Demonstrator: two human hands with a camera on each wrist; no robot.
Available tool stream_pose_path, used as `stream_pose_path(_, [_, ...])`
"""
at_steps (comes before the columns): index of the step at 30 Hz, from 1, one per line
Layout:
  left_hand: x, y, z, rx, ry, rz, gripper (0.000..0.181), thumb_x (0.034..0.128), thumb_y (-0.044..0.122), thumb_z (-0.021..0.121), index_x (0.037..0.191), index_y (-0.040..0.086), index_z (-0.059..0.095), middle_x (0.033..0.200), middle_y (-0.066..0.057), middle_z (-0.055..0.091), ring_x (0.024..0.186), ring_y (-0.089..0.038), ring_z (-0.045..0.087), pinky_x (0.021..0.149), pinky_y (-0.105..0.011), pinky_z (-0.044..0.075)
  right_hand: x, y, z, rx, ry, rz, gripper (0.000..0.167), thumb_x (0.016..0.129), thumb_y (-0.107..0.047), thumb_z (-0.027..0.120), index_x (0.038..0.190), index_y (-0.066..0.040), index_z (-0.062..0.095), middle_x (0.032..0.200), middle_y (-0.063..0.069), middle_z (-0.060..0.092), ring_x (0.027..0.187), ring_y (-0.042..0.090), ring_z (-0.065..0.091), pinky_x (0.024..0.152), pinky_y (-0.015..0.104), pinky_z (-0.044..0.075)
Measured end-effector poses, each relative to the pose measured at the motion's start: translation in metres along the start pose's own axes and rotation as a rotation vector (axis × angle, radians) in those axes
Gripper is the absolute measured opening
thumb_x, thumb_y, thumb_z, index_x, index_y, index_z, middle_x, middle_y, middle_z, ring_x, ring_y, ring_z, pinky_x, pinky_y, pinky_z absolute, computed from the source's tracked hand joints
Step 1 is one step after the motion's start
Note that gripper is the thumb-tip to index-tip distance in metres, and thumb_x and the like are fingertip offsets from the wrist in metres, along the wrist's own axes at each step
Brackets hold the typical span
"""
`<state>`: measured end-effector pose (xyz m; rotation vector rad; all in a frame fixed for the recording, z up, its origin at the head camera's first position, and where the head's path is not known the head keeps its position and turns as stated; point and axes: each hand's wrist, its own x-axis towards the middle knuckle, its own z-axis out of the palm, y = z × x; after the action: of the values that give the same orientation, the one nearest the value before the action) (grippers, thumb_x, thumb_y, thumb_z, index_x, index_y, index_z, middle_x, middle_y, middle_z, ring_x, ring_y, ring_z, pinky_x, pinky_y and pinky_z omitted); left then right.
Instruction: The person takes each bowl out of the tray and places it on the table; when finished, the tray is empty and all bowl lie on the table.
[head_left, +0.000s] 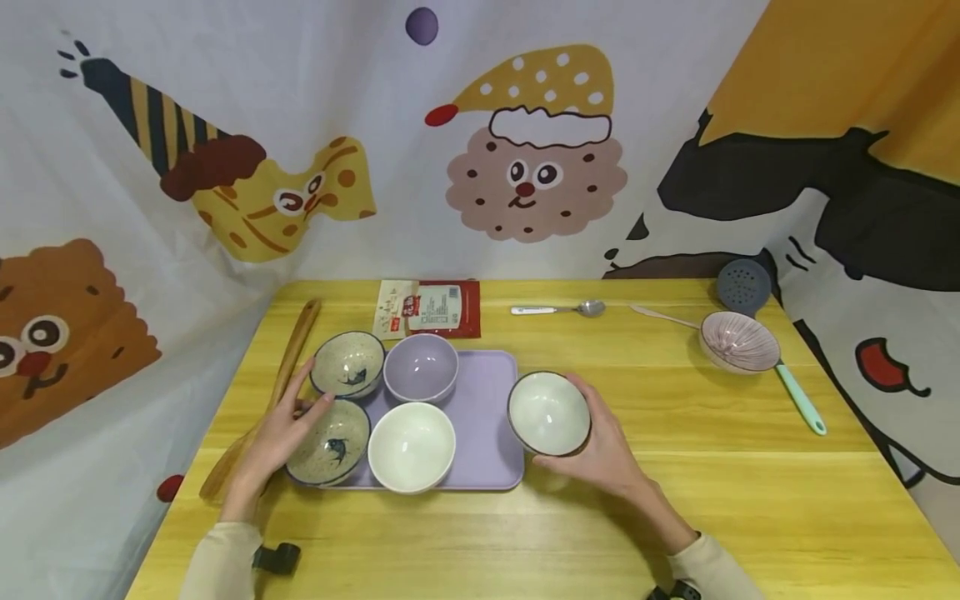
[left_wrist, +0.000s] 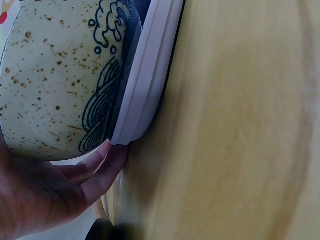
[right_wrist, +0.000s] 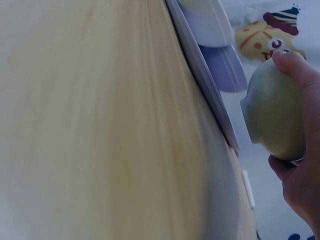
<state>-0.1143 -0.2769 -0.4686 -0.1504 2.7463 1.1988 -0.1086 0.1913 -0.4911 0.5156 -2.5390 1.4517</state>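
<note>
My right hand (head_left: 600, 446) grips a small pale bowl with a dark rim (head_left: 549, 414), lifted beside the tray's right edge. The right wrist view shows the thumb at one side of this bowl (right_wrist: 275, 110) and fingers at the other. My left hand (head_left: 281, 433) rests against two speckled bowls with blue rims, the far one (head_left: 348, 364) and the near one (head_left: 330, 442). In the left wrist view its fingertips touch the tray's edge (left_wrist: 145, 95) below a speckled bowl (left_wrist: 50, 85); the thumb is mostly hidden. A purple bowl (head_left: 422, 368) and a white bowl (head_left: 412, 447) also stand on the lilac tray (head_left: 487, 417).
A wooden spatula (head_left: 288, 350) lies left of the tray. Behind it are a red-and-cream packet (head_left: 427, 308) and a spoon (head_left: 558, 309). At right, a striped bowl (head_left: 740, 342) sits across a skimmer with a dark head (head_left: 743, 286) and mint handle (head_left: 802, 400).
</note>
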Motion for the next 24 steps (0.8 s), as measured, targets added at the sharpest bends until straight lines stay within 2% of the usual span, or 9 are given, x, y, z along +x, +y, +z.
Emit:
stream_pose_path(4, [-0.001,-0.001,0.0,-0.001,-0.001,-0.006,0.082,0.103,0.053,0.05,0.165,0.029,0.002,0.13,-0.036,0.058,0.118,-0.046,0.059,0.093,-0.064,0.05,-0.003,0.005,-0.01,-0.024,0.04,0.035,0.119,0.054,-0.025,0.102,0.153,-0.012,0.038,0.145,0.009,0.054,0.121,0.027,0.061,0.094,0.049,0.055])
stream_pose_path(9, [0.0,-0.001,0.0,0.001,-0.001,-0.001,0.082,0.1032,0.054,0.049,0.165,0.03,0.001,0.13,-0.035,0.057,0.118,-0.046,0.058,0.093,-0.065,0.05,-0.006,0.01,-0.024,-0.043,0.081,0.095,0.118,0.056,-0.022,0.101,0.155,-0.016,0.036,0.147,0.01,0.052,0.125,0.026,0.058,0.097,0.036,0.052])
stream_pose_path(16, [0.0,0.0,0.001,0.012,0.005,0.004,0.081,0.1033,0.053,0.05,0.165,0.027,0.004,0.128,-0.034,0.059,0.115,-0.045,0.06,0.09,-0.064,0.051,-0.015,0.018,-0.044,-0.09,0.135,0.173,0.118,0.06,-0.019,0.099,0.157,-0.016,0.032,0.149,0.016,0.048,0.129,0.033,0.053,0.099,0.032,0.046])
stream_pose_path(20, [0.0,0.0,0.001,0.009,0.008,0.005,0.081,0.1033,0.052,0.05,0.165,0.029,0.003,0.129,-0.035,0.059,0.116,-0.044,0.06,0.09,-0.064,0.051,-0.018,0.025,-0.056,-0.111,0.183,0.205,0.117,0.061,-0.018,0.099,0.158,-0.018,0.032,0.151,0.014,0.047,0.13,0.032,0.052,0.098,0.016,0.04])
stream_pose_path(24, [0.0,0.0,0.001,0.012,0.016,0.007,0.08,0.1035,0.052,0.05,0.165,0.029,0.004,0.129,-0.035,0.059,0.116,-0.044,0.06,0.09,-0.063,0.051,-0.022,0.031,-0.067,-0.112,0.248,0.242,0.116,0.061,-0.013,0.098,0.157,-0.018,0.033,0.151,0.012,0.047,0.129,0.03,0.052,0.095,0.009,0.037])
